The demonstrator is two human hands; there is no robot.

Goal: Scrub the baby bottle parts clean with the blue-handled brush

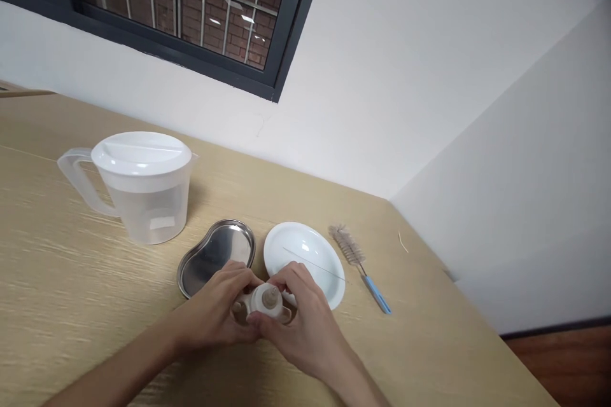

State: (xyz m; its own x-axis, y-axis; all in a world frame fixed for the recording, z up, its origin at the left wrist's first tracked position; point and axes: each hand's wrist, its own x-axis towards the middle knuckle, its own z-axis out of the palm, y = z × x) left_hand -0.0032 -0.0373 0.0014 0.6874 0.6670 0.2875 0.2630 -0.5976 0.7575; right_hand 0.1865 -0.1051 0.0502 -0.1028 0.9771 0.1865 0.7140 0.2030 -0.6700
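Observation:
Between both hands, low in the middle of the view, is a small white piece with a round top and a greyish knob at its centre. Its exact kind I cannot make out, since fingers cover much of it. My left hand grips its left side, thumb in front and fingers behind. On the right side, my right hand closes thumb and fingers on the same piece. Just beyond my left hand lies a kidney-shaped metal tray. A white oval dish lies partly behind my right hand.
A translucent lidded pitcher holding clear liquid stands on the wooden table at left. A bottle brush with a blue handle lies right of the dish. White walls and a barred window border the table.

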